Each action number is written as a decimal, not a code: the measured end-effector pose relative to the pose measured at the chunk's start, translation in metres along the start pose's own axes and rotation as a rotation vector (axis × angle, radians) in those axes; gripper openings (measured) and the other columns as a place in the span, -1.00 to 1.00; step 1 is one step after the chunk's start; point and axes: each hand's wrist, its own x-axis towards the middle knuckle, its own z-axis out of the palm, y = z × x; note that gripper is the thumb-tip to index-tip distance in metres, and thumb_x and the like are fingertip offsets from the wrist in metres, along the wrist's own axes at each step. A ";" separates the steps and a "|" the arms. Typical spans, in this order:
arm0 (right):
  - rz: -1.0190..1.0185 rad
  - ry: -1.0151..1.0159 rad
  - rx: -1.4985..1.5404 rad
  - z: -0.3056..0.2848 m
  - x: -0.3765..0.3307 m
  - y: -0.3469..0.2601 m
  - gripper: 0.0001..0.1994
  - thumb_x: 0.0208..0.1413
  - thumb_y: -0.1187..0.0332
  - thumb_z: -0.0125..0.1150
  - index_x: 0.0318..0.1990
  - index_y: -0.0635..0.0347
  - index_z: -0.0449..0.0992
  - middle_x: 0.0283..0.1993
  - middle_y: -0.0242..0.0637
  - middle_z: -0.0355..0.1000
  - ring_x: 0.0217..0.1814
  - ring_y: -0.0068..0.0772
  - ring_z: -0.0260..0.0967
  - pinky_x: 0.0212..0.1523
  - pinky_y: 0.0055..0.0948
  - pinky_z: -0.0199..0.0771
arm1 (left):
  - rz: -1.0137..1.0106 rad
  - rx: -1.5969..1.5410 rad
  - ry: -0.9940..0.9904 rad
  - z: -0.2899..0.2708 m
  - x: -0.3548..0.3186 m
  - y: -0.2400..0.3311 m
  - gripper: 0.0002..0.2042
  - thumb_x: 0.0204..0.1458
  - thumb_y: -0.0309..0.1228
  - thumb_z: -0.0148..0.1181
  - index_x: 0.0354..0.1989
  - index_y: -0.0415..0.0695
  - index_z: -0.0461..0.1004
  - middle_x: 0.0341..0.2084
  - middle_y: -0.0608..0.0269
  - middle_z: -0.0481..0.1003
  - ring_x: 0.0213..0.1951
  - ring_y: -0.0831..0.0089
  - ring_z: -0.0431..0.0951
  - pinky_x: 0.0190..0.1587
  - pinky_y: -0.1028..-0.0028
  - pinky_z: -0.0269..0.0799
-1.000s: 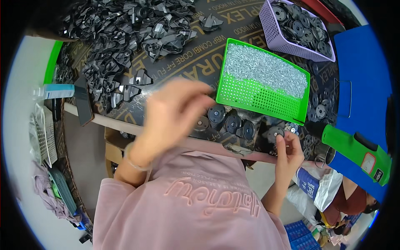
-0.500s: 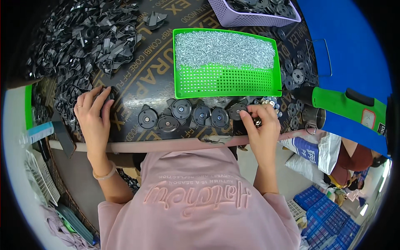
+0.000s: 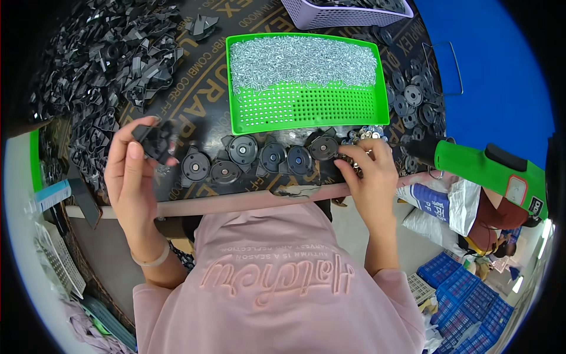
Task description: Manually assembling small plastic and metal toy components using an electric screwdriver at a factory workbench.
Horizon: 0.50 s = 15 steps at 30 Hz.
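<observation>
My left hand (image 3: pixel 128 177) pinches a black plastic part (image 3: pixel 158 141), slightly blurred, raised at the table's left side. In front of me stands a row of several black round plastic assemblies (image 3: pixel 240 150) with silvery centres. My right hand (image 3: pixel 372 177) is beside the rightmost black assembly (image 3: pixel 323 148), its thumb and fingers curled together over a small pile of shiny metal pieces (image 3: pixel 371 133). What its fingertips hold, if anything, I cannot make out.
A green perforated tray (image 3: pixel 342 106) of small silvery pins stands behind the row. Black plastic parts (image 3: pixel 100 59) heap at left; black discs (image 3: pixel 413 94) lie at right, below a lilac basket (image 3: pixel 348 17). A green-and-black power tool (image 3: pixel 471 162) juts in from the right.
My left hand has picked up a black plastic part and raised it. My right hand has shifted off the rightmost assembly toward the metal pieces. The whole view has moved slightly.
</observation>
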 end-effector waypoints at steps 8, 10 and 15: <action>0.013 -0.017 -0.018 -0.003 -0.007 0.009 -0.88 -0.06 0.44 0.38 -0.32 0.09 0.61 -0.28 -0.35 0.44 -0.18 -0.20 0.41 -0.25 -0.26 0.41 | -0.183 -0.238 -0.225 0.044 -0.009 0.012 -0.64 0.33 -0.30 -0.02 0.09 -0.38 0.34 -0.08 -0.05 0.52 -0.22 0.38 0.63 -0.28 0.49 0.62; 0.050 -0.013 0.019 -0.004 -0.011 0.011 -0.88 -0.04 0.45 0.37 -0.31 0.12 0.60 -0.25 -0.34 0.49 -0.18 -0.20 0.43 -0.23 -0.28 0.42 | -0.180 -0.237 -0.230 0.051 -0.011 0.009 -0.65 0.33 -0.31 -0.03 0.09 -0.39 0.34 -0.10 -0.03 0.52 -0.24 0.36 0.65 -0.32 0.49 0.65; 0.125 0.021 0.096 -0.008 -0.017 0.012 -0.83 -0.03 0.45 0.37 -0.23 0.14 0.62 -0.18 -0.30 0.53 -0.17 -0.18 0.45 -0.16 -0.30 0.43 | -0.263 -0.324 -0.311 0.061 -0.013 0.011 -0.66 0.33 -0.35 -0.06 0.08 -0.41 0.34 -0.09 -0.04 0.50 -0.22 0.27 0.65 -0.41 0.44 0.69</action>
